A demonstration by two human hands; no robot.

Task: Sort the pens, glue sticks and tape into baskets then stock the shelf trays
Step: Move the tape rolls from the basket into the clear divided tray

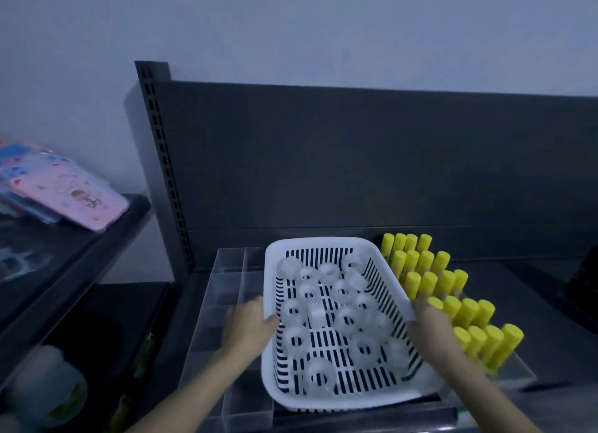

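Looking down at a dark shelf [356, 157] carrying a clear divided tray [223, 290]. Holding a white slotted basket [323, 243] over that tray, just left of rows of upright yellow-capped glue sticks [427, 284]. Loads of clear tape rolls [348, 319] loose inside the basket. Left hand [249, 322] and right hand [433, 326] on opposite rims, fingers [422, 309] curled round the edges, bit blurry.

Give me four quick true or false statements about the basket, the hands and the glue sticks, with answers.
1. Both the left hand and the right hand grip the white basket. True.
2. The basket holds pens. False: it holds clear tape rolls.
3. The yellow-capped glue sticks stand upright to the right of the basket. True.
4. The patterned phone cases lie in the basket. False: they lie on the shelf at the left.
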